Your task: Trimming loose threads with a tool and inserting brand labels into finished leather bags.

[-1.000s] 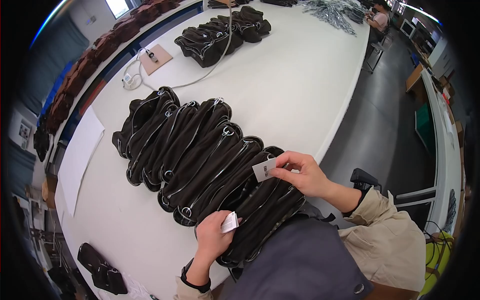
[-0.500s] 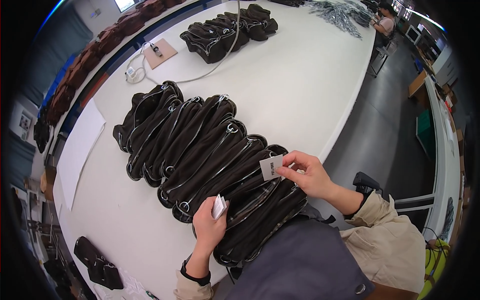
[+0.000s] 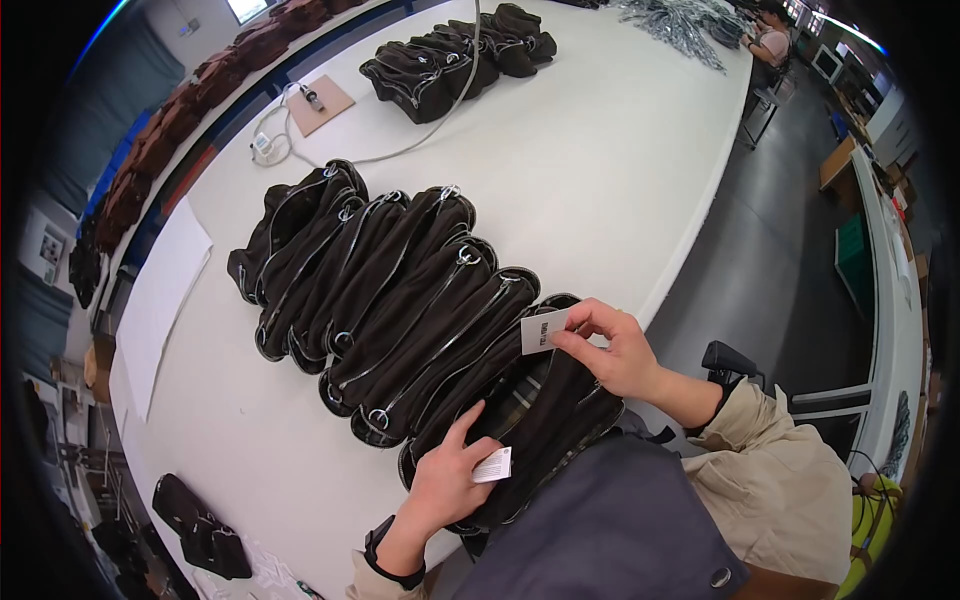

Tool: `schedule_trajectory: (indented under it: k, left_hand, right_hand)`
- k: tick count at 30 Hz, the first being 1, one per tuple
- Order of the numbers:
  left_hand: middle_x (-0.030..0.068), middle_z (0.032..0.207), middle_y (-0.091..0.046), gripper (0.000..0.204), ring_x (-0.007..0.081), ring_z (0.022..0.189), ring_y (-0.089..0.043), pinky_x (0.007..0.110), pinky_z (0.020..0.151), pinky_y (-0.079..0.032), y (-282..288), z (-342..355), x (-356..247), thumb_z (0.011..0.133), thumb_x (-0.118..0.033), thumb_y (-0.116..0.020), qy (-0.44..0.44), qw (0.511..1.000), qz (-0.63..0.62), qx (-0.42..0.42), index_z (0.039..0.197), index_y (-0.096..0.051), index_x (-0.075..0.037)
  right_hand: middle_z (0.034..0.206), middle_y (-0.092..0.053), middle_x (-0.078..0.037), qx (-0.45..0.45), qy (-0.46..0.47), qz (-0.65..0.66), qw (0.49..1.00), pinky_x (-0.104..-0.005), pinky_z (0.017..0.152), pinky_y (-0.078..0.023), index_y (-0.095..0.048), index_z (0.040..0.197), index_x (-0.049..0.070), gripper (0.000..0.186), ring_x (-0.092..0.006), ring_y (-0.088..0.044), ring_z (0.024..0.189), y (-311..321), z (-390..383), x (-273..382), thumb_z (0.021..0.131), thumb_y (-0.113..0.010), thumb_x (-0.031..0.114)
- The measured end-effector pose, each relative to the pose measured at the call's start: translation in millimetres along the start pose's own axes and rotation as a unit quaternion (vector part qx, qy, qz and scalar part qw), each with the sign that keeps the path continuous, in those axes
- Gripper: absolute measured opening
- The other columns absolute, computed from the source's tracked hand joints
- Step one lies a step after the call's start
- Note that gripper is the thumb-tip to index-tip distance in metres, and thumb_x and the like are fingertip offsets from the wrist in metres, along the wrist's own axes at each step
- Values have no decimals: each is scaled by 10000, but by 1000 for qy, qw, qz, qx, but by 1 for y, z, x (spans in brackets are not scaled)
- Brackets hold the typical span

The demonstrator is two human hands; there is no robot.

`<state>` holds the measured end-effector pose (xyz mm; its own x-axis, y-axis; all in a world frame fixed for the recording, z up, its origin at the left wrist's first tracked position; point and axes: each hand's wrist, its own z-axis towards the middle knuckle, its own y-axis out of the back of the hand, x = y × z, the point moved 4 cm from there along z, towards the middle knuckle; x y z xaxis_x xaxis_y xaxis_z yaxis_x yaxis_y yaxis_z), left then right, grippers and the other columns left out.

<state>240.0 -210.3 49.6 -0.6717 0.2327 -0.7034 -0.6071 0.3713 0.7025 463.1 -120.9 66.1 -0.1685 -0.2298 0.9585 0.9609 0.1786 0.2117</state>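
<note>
A row of dark brown zippered bags [image 3: 400, 290] with metal rings stands packed side by side on the white table [image 3: 620, 190]. The nearest bag [image 3: 560, 420] gapes at its zip, and a plaid lining [image 3: 522, 398] shows inside. My right hand [image 3: 620, 355] pinches a small white card [image 3: 541, 332] with dark print above that bag's far end. My left hand [image 3: 445, 480] holds small white folded tags [image 3: 493, 465] between its fingers, while its index finger stretches out against the edge of the bag opening.
More dark bags [image 3: 455, 65] lie at the table's far end. A grey cable [image 3: 400, 152] runs to a tan board [image 3: 320, 105]. White paper [image 3: 165, 300] and a small black pouch [image 3: 200, 528] lie on the left. Far right, a person [image 3: 770, 45] sits by clear plastic packaging [image 3: 680, 25].
My left hand has moved right and down to the bag's edge, its index finger now extended. The nearest bag's mouth is wider, showing more lining. My right hand keeps the card nearly in place.
</note>
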Motion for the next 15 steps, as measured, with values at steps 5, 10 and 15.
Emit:
schedule_trajectory:
  k: [5, 10, 15]
  left_hand:
    - [196, 1374, -445, 234, 363, 909, -641, 403, 771, -514, 0, 6, 1, 743, -237, -751, 36, 997, 27, 67, 935, -658, -141]
    - [186, 1257, -546, 248, 360, 887, -643, 396, 746, -512, 2, 9, -1, 761, -191, -729, 24, 998, 10, 62, 967, -627, -98]
    - [161, 789, -626, 259, 373, 792, -614, 435, 671, -476, 8, 8, 22, 751, -66, -624, 66, 996, 5, -65, 1000, -555, -87]
  right_hand:
    - [889, -640, -29, 23, -17, -13, 1000, -231, 664, -470, -631, 959, 22, 102, -90, -582, 762, 0, -3, -3, 876, -644, 81]
    - [879, -656, -28, 5, -4, 10, 1000, -233, 663, -471, -635, 966, 19, 116, -96, -602, 779, 3, -4, -2, 880, -643, 96]
    - [872, -630, -18, -13, -19, 12, 1000, -235, 691, -464, -600, 954, 24, 97, -79, -569, 737, 10, -7, 0, 885, -635, 82]
